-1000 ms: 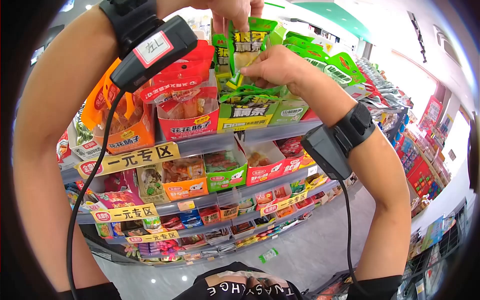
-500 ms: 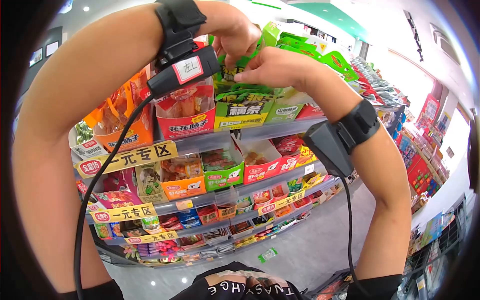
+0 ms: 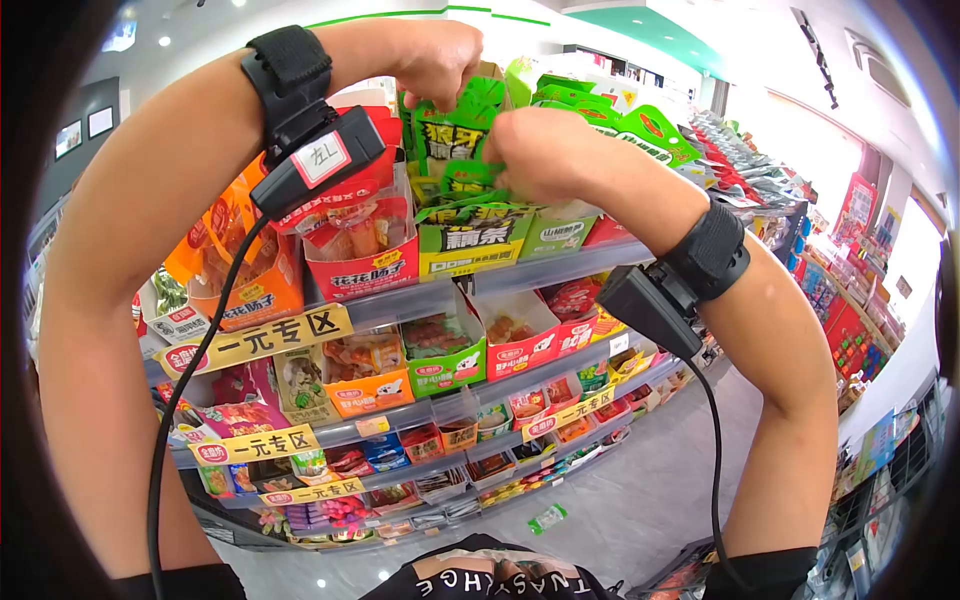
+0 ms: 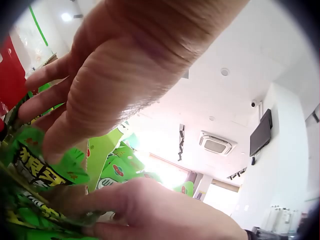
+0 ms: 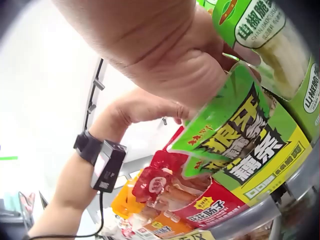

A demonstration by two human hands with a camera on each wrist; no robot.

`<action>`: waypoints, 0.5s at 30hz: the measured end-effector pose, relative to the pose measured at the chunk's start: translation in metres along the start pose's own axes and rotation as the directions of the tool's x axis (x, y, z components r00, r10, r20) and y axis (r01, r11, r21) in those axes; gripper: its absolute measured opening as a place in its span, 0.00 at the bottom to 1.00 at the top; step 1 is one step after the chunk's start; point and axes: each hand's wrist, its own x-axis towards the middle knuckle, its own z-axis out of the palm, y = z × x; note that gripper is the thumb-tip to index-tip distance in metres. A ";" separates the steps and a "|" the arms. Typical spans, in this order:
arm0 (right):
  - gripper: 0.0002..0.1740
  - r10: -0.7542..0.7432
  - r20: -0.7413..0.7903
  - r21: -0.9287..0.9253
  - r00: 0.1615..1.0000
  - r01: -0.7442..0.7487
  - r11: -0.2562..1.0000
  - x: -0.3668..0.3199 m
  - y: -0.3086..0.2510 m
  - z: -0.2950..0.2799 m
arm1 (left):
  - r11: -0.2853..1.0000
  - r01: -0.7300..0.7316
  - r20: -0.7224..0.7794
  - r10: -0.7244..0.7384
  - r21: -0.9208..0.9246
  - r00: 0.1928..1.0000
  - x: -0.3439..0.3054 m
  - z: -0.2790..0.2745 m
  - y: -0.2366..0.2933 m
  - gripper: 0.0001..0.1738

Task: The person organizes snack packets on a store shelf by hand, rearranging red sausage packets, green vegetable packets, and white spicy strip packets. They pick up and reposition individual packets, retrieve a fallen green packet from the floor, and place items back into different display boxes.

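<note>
1. Left grip [image 3: 440,62] [image 4: 117,85]: open, with loosely extended fingers. The thumb rests on the upper part of a green packet [image 3: 450,140] [image 4: 42,170] bearing yellow and white lettering.
2. Right grip [image 3: 550,155] [image 5: 170,55]: beside the upstanding green packets, below and to the right of the left grip in the head view. Its fingertips are blurred and partly hidden, so whether they pinch a packet cannot be told.
3. The green packet: directly below the left grip and just left of the right grip, above a green-and-yellow box [image 3: 470,246] [image 5: 280,167] on the upper shelf [image 3: 400,285].
4. Light green box [image 3: 556,238]: below the right grip, adjoining the green-and-yellow box.
5. Red box [image 3: 360,262] [image 5: 215,207]: below the left grip and to its left, filled with clear-windowed snack packs.
6. Orange box [image 3: 250,302]: farther left of both grips, beside the red box.
7. Small green packet [image 3: 547,518]: on the floor [image 3: 450,522], well below both grips.
</note>
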 end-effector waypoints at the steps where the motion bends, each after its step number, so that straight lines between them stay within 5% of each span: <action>1: 0.15 0.004 -0.040 0.012 0.999 -0.004 1.000 0.001 0.001 -0.002 | 1.000 0.010 -0.022 -0.010 -0.006 1.000 0.002 0.002 -0.004 0.05; 4: 0.17 0.073 -0.251 0.096 0.965 -0.050 0.994 0.011 0.009 -0.004 | 0.999 0.029 -0.034 -0.030 -0.028 0.999 0.006 0.007 -0.013 0.06; 9: 0.16 0.156 -0.354 0.086 0.922 -0.133 0.987 0.033 0.011 0.002 | 0.988 0.047 -0.040 -0.053 -0.146 0.998 0.001 0.005 -0.015 0.08; 12: 0.15 0.183 -0.457 0.073 0.870 -0.168 0.983 0.051 0.019 -0.001 | 0.911 0.061 -0.136 -0.127 -0.407 0.983 0.003 0.002 -0.021 0.11; 15: 0.16 0.155 -0.482 0.028 0.862 -0.162 0.986 0.059 0.018 0.001 | 0.934 0.012 -0.137 -0.065 -0.357 0.988 -0.013 0.000 -0.008 0.13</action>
